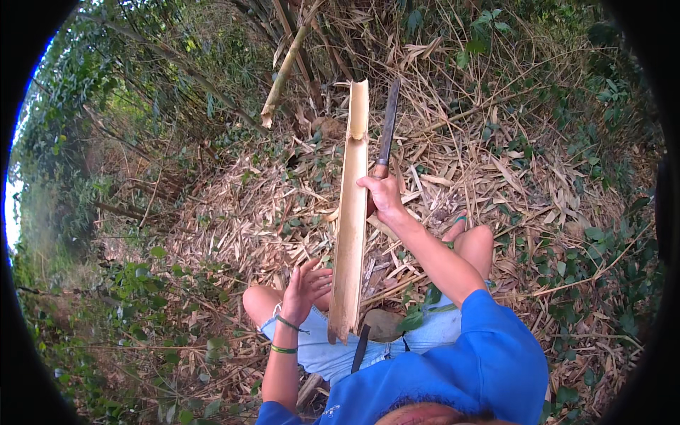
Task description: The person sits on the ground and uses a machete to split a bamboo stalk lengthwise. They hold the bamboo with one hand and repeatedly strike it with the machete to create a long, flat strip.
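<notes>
A long split piece of bamboo (350, 227), hollow side up, stands lengthwise in front of me, with a node ridge across its upper part. My right hand (383, 196) is closed round the wooden handle of a machete (388, 127), and its thumb rests against the bamboo's right edge. The dark blade points away from me, beside the bamboo and apart from it. On the other side, my left hand (306, 287) has its fingers stretched out close to the bamboo's lower left edge. Whether those fingertips touch it I cannot tell.
Dry leaves (227, 212) cover the ground all around. A broken bamboo stalk (285, 74) slants down at the far left of centre, among standing bamboo and brush. Green plants (163, 304) grow at both sides. A rounded stone (382, 324) lies between my bent legs.
</notes>
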The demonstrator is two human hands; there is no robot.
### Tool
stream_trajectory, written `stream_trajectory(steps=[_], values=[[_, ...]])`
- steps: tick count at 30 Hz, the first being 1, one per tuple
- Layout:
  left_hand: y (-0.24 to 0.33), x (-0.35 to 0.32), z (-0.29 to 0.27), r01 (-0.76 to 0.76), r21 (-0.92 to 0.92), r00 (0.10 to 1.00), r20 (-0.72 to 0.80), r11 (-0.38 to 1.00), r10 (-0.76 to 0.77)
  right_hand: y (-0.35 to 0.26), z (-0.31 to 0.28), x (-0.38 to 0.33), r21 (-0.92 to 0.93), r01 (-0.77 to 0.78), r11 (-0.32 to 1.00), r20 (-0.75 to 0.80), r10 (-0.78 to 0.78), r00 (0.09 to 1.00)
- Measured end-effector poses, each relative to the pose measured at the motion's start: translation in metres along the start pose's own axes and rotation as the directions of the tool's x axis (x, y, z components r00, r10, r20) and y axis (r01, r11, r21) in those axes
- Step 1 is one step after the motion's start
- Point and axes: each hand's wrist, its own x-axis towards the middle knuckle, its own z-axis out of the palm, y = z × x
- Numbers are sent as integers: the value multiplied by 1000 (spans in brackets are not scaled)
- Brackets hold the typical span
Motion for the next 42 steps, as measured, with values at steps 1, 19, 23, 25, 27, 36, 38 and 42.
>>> stream_trajectory(steps=[1, 19, 23, 25, 27, 36, 38, 42], values=[[2, 7, 16, 58, -131, 996, 79, 990, -48, -13, 11, -15, 23, 49, 999, -49, -48, 998], [41, -94, 51, 50, -74, 982, 183, 996, -36, -114, -23, -180, -765, 420, 489, 246, -380, 892], [38, -116, 39, -47, -55, 995, 84, 997, 51, -106, 13, -230, -881, 369, 297, 319, -205, 926], [32, -117, 40, -71, -59, 994, 74, 996, 76, -84, 19, -247, -831, 490, 263, 444, -216, 869], [31, -122, 43, -83, -11, 992, 91, 996, 84, -64, 23, -257, -773, 612, 166, 576, -221, 787], [20, -155, 40, -45, -17, 976, 211, 999, 48, -97, 20, -195, -879, 436, 191, 435, -52, 899], [22, -156, 39, -18, -57, 986, 163, 998, 27, -78, 32, -221, -704, 701, 116, 687, -138, 713], [18, -172, 30, -31, 21, 975, 220, 999, 26, -92, 16, -182, -818, 571, 78, 567, -66, 821]])
